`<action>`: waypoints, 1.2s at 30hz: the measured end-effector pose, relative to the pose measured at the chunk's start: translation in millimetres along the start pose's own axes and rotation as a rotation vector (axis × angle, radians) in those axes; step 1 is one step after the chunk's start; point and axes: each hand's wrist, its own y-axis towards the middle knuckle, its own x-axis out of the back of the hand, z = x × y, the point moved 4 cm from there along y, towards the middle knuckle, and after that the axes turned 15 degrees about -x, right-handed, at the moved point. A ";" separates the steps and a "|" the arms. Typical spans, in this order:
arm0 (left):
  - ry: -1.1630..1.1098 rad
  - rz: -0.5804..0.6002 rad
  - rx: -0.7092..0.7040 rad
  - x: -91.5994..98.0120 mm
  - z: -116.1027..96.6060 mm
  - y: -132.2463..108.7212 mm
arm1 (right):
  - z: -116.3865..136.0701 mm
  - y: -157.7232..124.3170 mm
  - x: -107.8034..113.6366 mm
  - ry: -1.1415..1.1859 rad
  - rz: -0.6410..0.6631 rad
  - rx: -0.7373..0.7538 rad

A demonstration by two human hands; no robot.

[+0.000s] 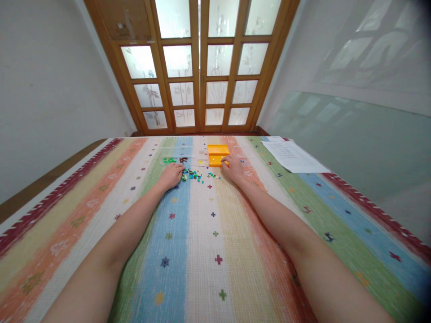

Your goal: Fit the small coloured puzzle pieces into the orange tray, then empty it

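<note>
Wood-framed frosted-glass doors (203, 80) stand beyond a striped, cloth-covered bench (202, 242). The right hand (233, 168) is at an open yellow plastic box (218, 150), the left hand (171, 175) beside loose, tiny multicoloured pieces (192, 175); whether either grip is closed, I cannot tell.

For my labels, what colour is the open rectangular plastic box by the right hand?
The open plastic box is yellow-orange, shown best in the head view.

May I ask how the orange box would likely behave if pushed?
The orange box looks thin-walled, so it is probably light. Sitting low and wide, it seems unlikely to tip; a push might jostle the small pale pieces inside.
</note>
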 end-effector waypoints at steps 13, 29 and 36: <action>0.077 0.109 0.016 -0.4 -5.5 0.1 | -5.3 1.5 -4.2 0.021 -0.004 0.008; 0.061 0.144 0.008 -5.8 -1.2 -1.2 | -8.9 2.5 -7.3 0.028 -0.017 0.014; 0.061 0.160 0.004 -4.3 -3.1 -0.7 | -5.0 2.3 -4.8 0.025 -0.017 0.003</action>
